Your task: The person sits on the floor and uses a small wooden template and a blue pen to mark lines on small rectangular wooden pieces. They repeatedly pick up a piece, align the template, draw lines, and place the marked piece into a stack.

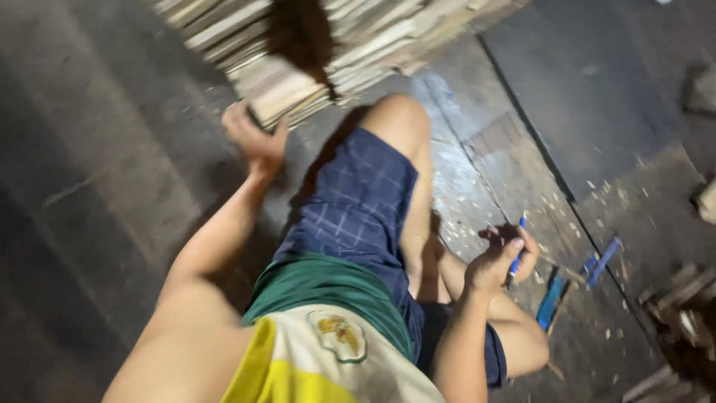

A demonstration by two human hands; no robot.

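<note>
I sit on a dark floor in blue checked shorts. My left hand (255,134) reaches forward and grips the near end of a thin wooden slat (280,93) in a big pile of pale wooden slats (358,30) at the top of the view. My right hand (501,257) rests by my bent knee, fingers closed on a blue pen (516,257) that points downward. The frame is blurred by motion.
Two blue flat pieces (552,302) (603,261) lie on the floor right of my knee, among wood chips and dust. Dark wood scraps (682,306) sit at the lower right. A concrete slab (589,82) lies at upper right.
</note>
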